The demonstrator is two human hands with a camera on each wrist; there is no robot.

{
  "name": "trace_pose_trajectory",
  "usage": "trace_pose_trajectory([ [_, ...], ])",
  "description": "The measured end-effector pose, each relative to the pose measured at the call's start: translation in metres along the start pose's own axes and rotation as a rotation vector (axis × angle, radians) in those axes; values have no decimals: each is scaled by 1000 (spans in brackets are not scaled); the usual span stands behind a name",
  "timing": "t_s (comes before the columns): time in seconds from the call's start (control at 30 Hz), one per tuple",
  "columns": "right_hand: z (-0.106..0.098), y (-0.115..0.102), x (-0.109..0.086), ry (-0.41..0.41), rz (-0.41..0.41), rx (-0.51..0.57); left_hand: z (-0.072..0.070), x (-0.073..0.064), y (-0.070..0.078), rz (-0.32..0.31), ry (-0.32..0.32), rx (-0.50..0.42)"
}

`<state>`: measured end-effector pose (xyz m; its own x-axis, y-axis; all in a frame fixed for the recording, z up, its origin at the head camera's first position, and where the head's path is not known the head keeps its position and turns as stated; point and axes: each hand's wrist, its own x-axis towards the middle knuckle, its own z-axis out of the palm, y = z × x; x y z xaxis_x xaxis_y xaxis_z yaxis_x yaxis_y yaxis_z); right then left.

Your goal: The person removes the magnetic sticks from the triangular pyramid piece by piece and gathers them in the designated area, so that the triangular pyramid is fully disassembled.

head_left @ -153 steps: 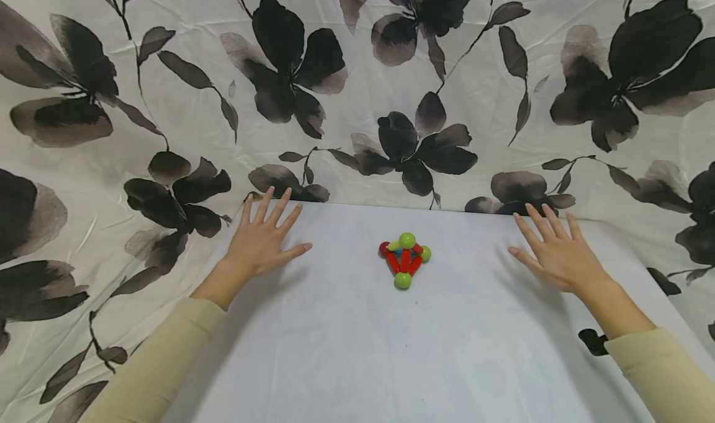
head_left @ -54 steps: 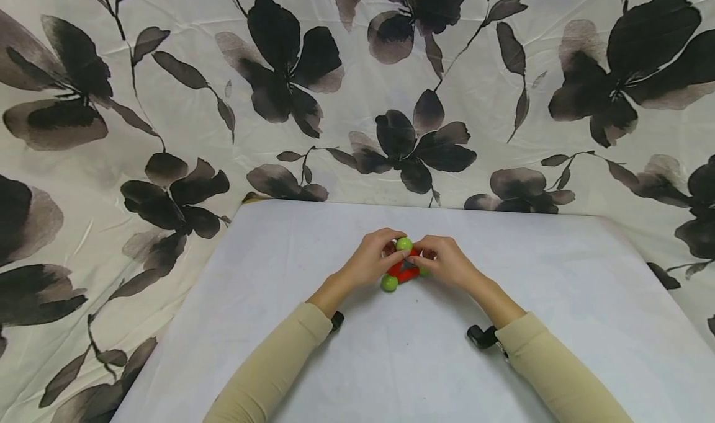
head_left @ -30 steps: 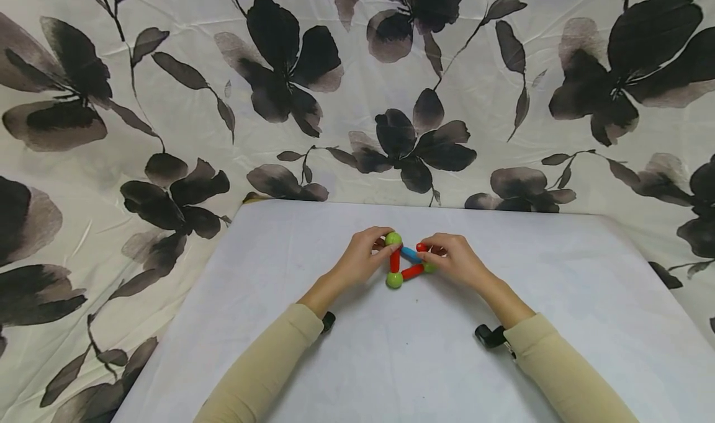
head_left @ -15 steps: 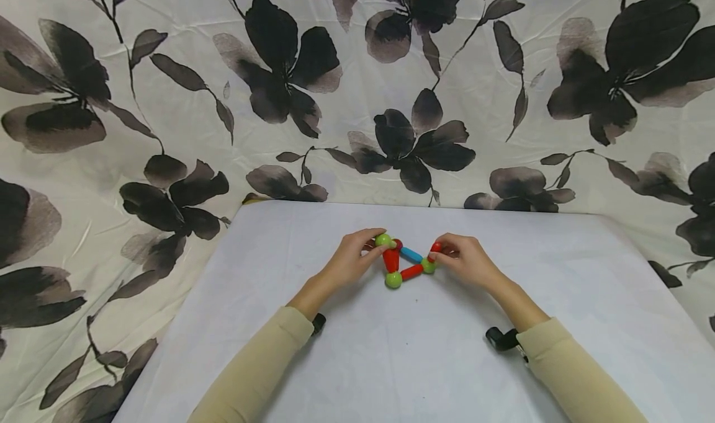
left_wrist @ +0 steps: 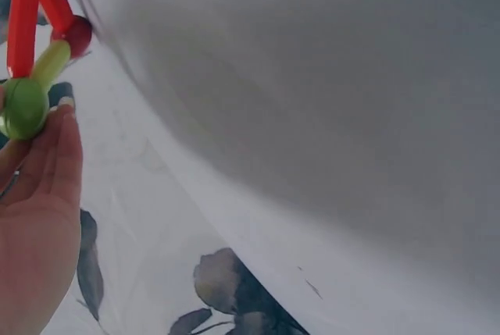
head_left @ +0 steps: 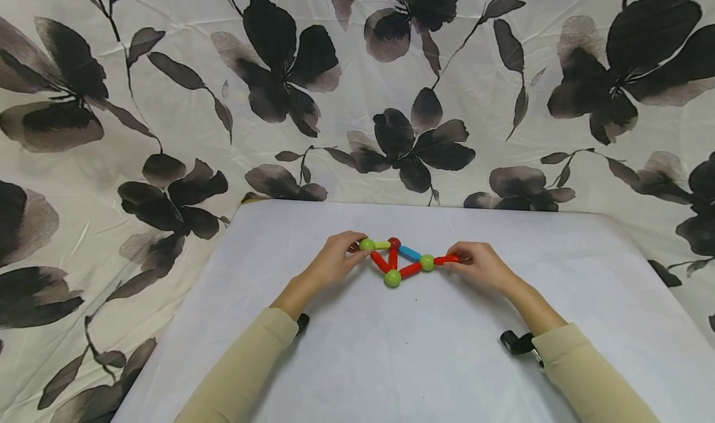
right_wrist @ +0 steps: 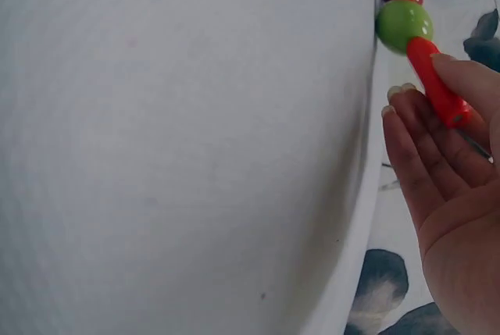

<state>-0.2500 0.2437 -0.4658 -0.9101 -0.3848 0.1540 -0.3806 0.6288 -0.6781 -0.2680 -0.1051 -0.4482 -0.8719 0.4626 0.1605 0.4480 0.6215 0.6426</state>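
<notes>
Btwn person's L hand point(head_left: 328, 262) and R hand point(head_left: 483, 265), a ball-and-rod frame point(head_left: 411, 270) spans L to R at far half of table point(head_left: 357, 361). L hand holds outer ball point(head_left: 367, 244); R hand pinches outer rod point(head_left: 445, 260), joined to R ball point(head_left: 427, 262). Nr ctr, far ball point(head_left: 394, 243) is behind near ball point(head_left: 393, 278), w/ middle rod point(head_left: 393, 258) linking the two. Cloth point(head_left: 346, 88) hangs behind table.

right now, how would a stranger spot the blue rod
Near the far edge of the white tabletop is a figure of coloured rods and balls. Its blue rod runs between the glossy dark red ball and the rightmost green ball; no other piece shows blue.
</notes>
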Motion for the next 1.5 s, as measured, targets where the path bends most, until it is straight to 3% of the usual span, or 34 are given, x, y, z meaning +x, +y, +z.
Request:
trace_pose_trajectory([
  [0.17, 0, 6, -1, -29, 5, 4, -2, -2, -9, -12, -39, 48],
  [0.63, -3, 3, 7, -120, -2, -118, -2, -2, -17, -39, -158, 133],
  [0.93, -5, 2, 7, -130, 8, -156, -2, -1, -18, -57, -166, 144],
  [1.27, -19, -9, -5, -91, 20, -186, -3, 1, -20, -56, -182, 140],
  [1.5, -9, -27, -6, -67, -55, -167, -3, 1, -20, -41, -191, 126],
])
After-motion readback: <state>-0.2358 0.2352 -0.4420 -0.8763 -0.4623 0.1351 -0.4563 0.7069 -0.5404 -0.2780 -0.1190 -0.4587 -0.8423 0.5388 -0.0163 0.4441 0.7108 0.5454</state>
